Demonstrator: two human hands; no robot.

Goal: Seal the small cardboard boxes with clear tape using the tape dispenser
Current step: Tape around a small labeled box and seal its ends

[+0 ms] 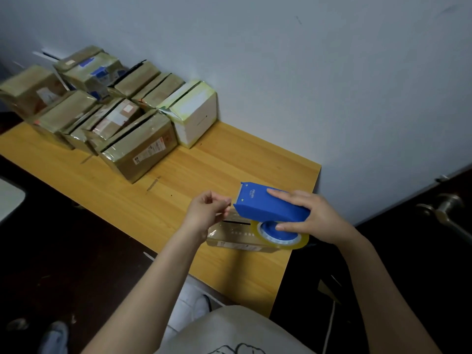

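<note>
My right hand (pixel 313 217) grips a blue tape dispenser (pixel 268 204) with a roll of clear tape (pixel 283 237) on its hub, held above a small cardboard box (pixel 231 237) near the table's right end. My left hand (pixel 208 209) is at the dispenser's cutter end, thumb and fingers pinching the clear tape end there. The box lies flat under both hands, partly hidden by the dispenser, with a dark slit showing on its top.
Several tape-wrapped cardboard boxes (pixel 139 146) and a white box (pixel 194 113) are stacked at the back left of the wooden table (pixel 178 180), against the wall. A door handle (pixel 444 208) is at right. Dark floor surrounds the table.
</note>
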